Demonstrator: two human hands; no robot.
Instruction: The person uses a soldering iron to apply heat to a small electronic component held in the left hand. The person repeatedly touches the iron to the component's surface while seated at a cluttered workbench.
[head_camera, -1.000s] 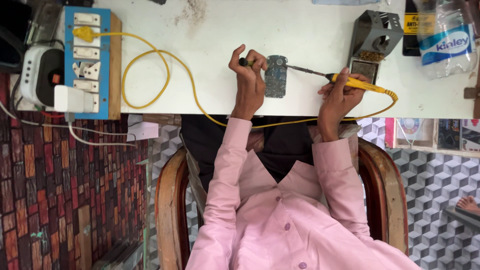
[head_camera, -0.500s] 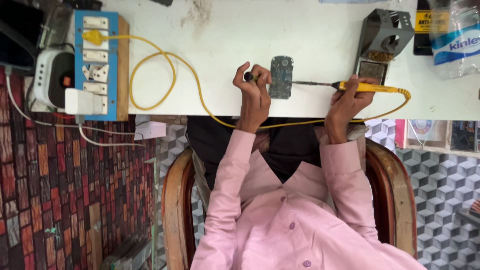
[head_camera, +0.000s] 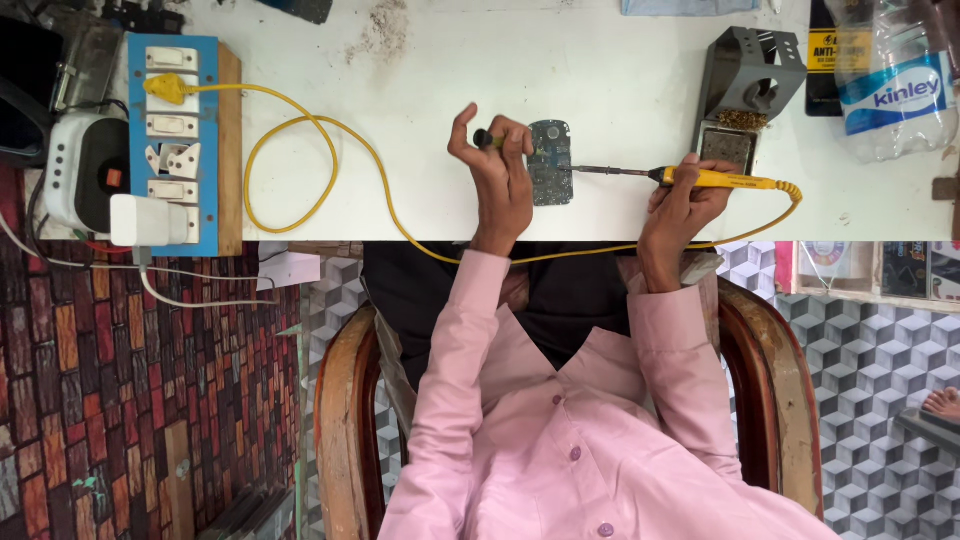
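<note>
A: What has changed over the last second?

B: The soldering iron (head_camera: 690, 178) in the right hand (head_camera: 680, 205) lies flatter now. A second ago it slanted towards the circuit board (head_camera: 551, 162); now it runs almost level along the tabletop (head_camera: 600, 70), its tip just beside the board's right edge.

A: Touching it?

B: Too fine to tell. The right hand is closed around the yellow handle, near the cord end.

A: And the left hand (head_camera: 500, 175)?

B: It pinches a small dark tool (head_camera: 484, 138) between thumb and fingers, the index finger now lifted clear, and it rests against the board's left side. The board itself lies flat, near the front edge of the tabletop, much where it was.

A: So what does that suggest?

B: Judging by the levelled iron, the person seems to be lining up on a joint at the board's edge. The iron stand (head_camera: 745, 90) sits well apart, behind the right hand.
</note>
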